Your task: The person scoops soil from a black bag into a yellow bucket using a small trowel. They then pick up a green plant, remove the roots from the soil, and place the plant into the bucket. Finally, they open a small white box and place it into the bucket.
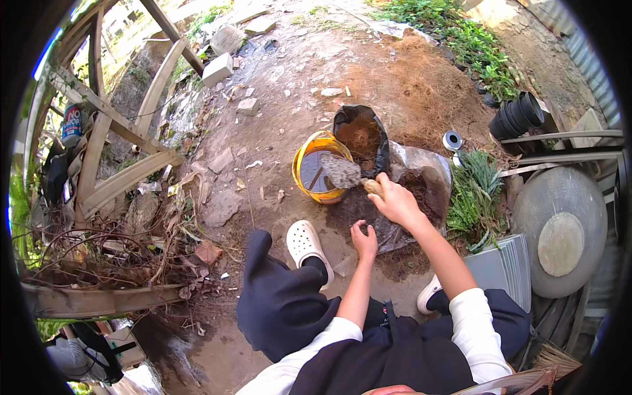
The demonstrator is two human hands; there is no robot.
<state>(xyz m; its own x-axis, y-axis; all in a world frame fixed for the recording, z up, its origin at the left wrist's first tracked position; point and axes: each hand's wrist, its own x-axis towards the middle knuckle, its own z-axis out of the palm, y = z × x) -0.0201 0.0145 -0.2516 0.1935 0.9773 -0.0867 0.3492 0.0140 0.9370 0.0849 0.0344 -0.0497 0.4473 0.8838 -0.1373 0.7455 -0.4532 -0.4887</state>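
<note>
My right hand (396, 201) is shut on the wooden handle of a trowel (340, 171), whose dirt-speckled blade lies over the yellow bucket (297, 170). Dark liquid and a stick-like thing show inside the bucket. My left hand (365, 240) is below the trowel, fingers curled and apart, with dark soil on the fingertips; nothing plain is held in it. Directly behind and touching the bucket stands a black plastic bag (381, 148) with brown fibre inside. Dark soil (412, 190) lies on a plastic sheet (434, 165) to the right.
Brown fibre (419, 89) covers the ground ahead. Stacked black pots (516, 117), a tape roll (452, 140), green ferns (469, 207), grey sheets (503, 266) and a large round basin (560, 232) are at right. A wooden frame (113, 123) stands left; a person (81, 353) is at lower left.
</note>
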